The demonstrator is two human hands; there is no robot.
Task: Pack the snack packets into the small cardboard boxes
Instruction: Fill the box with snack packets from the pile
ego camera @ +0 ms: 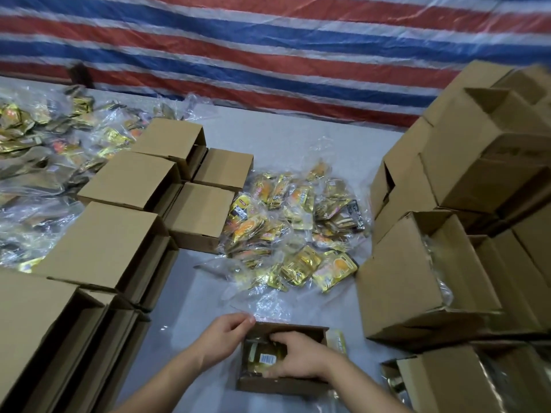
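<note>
right hand [298, 357] curls round gold packets [264, 357], pushing them down in the small box [280, 384], while left hand [225, 335] pinches its far corner, probably steadying it.

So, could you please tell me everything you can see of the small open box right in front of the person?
The small open box is plain brown cardboard, standing upright on the grey table at the near edge, flaps open. Gold snack packets lie inside, one showing a white barcode label. The left hand grips its far left corner; the right hand reaches inside, onto the packets.
</note>
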